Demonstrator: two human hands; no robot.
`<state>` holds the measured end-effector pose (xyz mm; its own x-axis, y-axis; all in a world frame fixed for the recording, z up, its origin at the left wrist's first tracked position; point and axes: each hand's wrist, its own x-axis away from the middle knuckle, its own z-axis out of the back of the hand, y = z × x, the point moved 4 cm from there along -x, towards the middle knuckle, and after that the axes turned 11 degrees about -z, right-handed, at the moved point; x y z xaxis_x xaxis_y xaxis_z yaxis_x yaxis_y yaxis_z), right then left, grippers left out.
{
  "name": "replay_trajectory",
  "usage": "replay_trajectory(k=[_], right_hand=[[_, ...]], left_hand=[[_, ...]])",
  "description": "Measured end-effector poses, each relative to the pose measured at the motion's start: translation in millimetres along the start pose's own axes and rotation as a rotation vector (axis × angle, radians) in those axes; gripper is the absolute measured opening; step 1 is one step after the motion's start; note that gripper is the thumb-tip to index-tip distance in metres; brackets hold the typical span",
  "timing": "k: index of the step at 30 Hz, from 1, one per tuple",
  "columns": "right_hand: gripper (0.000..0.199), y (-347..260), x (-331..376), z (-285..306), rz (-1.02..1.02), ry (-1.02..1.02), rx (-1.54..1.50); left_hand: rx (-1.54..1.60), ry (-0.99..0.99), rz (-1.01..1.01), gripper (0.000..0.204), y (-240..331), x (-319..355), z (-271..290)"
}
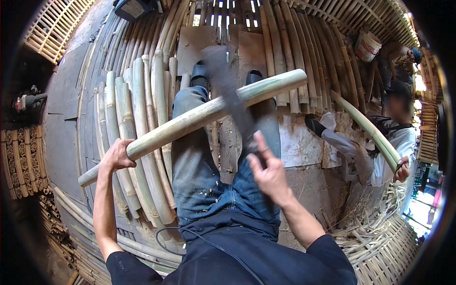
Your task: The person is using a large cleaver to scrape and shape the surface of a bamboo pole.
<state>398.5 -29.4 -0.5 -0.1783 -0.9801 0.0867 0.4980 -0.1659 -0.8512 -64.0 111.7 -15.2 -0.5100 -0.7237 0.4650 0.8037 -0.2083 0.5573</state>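
My left hand (117,155) grips a long pale green bamboo pole (190,121) near its lower left end. The pole slants up to the right across my knees in blue jeans (199,171). My right hand (267,167) holds the handle of a dark, motion-blurred blade (228,88) that crosses the pole near its middle. My feet in dark sandals (199,73) rest beyond the pole.
Split bamboo lengths (135,118) lie stacked on the floor at my left and lean along the back. A seated person in white (394,147) at the right holds another bamboo pole (365,126). Woven bamboo panels (384,251) and shavings lie at lower right. A white bucket (366,46) stands far right.
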Motion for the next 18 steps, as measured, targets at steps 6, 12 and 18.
replay_trajectory(k=[6, 12, 18], right_hand=[[0.073, 6, -2, -2, 0.036, -0.105, -0.016], [0.071, 23, -64, 47, -0.206, 0.115, -0.020], [0.073, 1, 3, -5, -0.094, -0.154, 0.020]], left_hand=[[0.052, -0.041, 0.004, 0.064, -3, 3, -7], [0.044, -0.041, 0.030, 0.061, -4, 5, -4], [-0.055, -0.164, 0.073, 0.062, -24, -4, -1]])
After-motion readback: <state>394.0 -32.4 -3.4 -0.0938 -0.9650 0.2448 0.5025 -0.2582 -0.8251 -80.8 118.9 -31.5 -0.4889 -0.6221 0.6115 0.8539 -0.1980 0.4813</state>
